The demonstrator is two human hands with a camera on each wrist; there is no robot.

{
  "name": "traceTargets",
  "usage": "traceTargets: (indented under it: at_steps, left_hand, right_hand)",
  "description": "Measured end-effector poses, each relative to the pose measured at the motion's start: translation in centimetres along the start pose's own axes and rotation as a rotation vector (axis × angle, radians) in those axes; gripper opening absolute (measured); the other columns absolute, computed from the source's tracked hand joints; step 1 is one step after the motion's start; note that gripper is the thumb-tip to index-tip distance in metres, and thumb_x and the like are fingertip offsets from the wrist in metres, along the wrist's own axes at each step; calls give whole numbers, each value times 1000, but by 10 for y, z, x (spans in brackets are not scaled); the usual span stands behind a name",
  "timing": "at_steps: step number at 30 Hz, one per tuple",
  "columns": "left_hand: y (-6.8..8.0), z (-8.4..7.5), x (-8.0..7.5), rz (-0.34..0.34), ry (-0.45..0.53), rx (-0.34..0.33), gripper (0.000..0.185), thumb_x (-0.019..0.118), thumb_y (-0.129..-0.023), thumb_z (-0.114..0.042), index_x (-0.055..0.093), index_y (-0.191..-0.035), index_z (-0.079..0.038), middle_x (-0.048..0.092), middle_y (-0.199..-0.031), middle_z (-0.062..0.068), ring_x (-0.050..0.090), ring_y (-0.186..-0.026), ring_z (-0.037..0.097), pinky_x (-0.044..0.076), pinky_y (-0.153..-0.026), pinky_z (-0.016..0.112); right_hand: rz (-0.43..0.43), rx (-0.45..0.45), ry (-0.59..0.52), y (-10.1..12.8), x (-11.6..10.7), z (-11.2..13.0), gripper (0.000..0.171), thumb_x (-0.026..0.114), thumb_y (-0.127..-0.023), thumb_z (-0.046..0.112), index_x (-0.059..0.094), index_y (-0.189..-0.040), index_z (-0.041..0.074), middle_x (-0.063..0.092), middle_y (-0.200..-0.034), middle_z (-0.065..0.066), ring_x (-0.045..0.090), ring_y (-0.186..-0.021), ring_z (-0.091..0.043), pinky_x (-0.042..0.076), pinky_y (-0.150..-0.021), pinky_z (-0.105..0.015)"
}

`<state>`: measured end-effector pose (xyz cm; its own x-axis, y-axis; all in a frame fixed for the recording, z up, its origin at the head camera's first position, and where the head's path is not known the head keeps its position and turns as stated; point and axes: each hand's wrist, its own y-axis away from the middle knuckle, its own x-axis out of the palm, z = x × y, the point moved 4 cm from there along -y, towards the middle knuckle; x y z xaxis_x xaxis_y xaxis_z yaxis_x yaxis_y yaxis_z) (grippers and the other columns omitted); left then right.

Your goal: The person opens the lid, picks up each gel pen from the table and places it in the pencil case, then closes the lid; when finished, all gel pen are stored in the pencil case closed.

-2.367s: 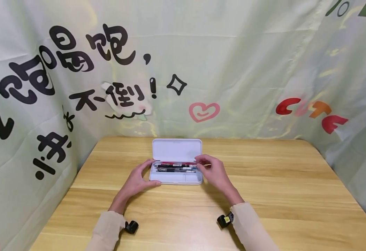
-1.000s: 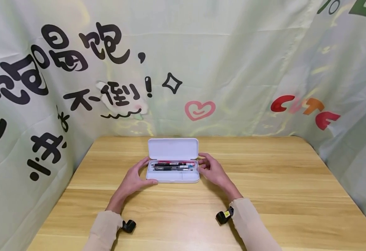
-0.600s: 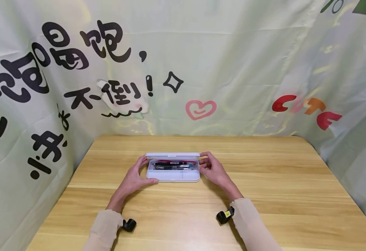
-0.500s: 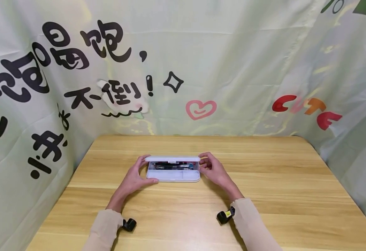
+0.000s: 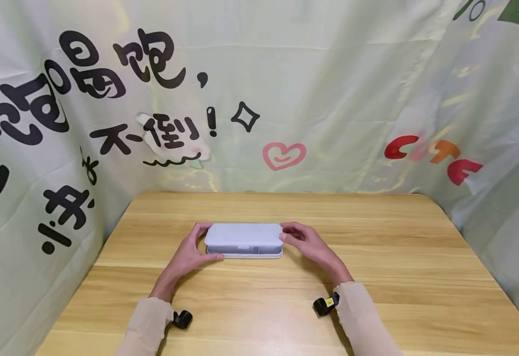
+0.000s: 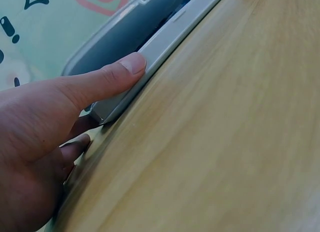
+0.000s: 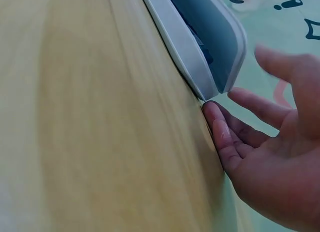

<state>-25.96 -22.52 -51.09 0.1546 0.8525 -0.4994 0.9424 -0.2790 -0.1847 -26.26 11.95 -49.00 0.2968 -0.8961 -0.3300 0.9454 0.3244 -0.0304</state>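
A white pencil case [image 5: 243, 237] lies flat in the middle of the wooden table [image 5: 375, 257], its lid lowered to a narrow gap over the base. My left hand [image 5: 191, 251] grips the case's left end, thumb on the front edge and fingers behind. In the left wrist view the thumb [image 6: 117, 75] presses on the pencil case [image 6: 165, 37] at its base rim. My right hand [image 5: 306, 243] rests at the right end with loosely spread fingers. In the right wrist view the right hand [image 7: 270, 162] has one fingertip touching the pencil case [image 7: 200, 57] at its corner. The pens inside are mostly hidden.
A pale green printed cloth backdrop [image 5: 286, 99] encloses the table on the far, left and right sides. Small black cameras sit on my left wrist [image 5: 182, 319] and right wrist [image 5: 324, 305]. Bare wood surrounds the case.
The upright lid has swung down over the pens until it is almost shut. My right hand left the pens and moved to the case's right end; my left hand stayed on the left end.
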Motion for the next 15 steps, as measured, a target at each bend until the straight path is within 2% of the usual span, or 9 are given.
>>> traceTargets:
  at_steps: [5, 8, 12, 15]
  left_hand:
    - [-1, -2, 0, 21, -10, 9, 96, 96, -73, -30, 43, -151, -12, 50, -151, 11, 43, -142, 30, 30, -119, 53]
    - [0, -3, -1, 44, 18, 35, 94, 94, -76, -26, 42, -153, -9, 47, -154, 14, 40, -144, 32, 30, -119, 52]
    - [0, -3, -2, 43, 2, 54, 76, 82, -90, -27, 45, -154, -9, 43, -157, 15, 37, -147, 35, 28, -119, 57]
    - [0, -3, -1, 23, -36, 51, 63, 73, -98, -31, 48, -152, -11, 44, -158, 13, 36, -147, 35, 27, -118, 60]
  right_hand:
    - [18, 0, -2, 0, 0, 0, 54, 75, -96, 23, 57, -142, 1, 66, -126, -15, 61, -115, -27, 51, -98, -33]
    - [31, -14, 1, 0, 0, -2, 54, 74, -96, 21, 56, -143, 0, 65, -126, -17, 60, -115, -28, 50, -98, -34]
    - [61, -35, 9, 0, 1, -2, 55, 74, -97, 18, 54, -145, -1, 63, -130, -18, 59, -117, -32, 48, -100, -42]
    - [74, -56, 26, 0, 0, 0, 55, 74, -96, 16, 53, -145, -2, 63, -132, -19, 59, -118, -34, 48, -100, -42]
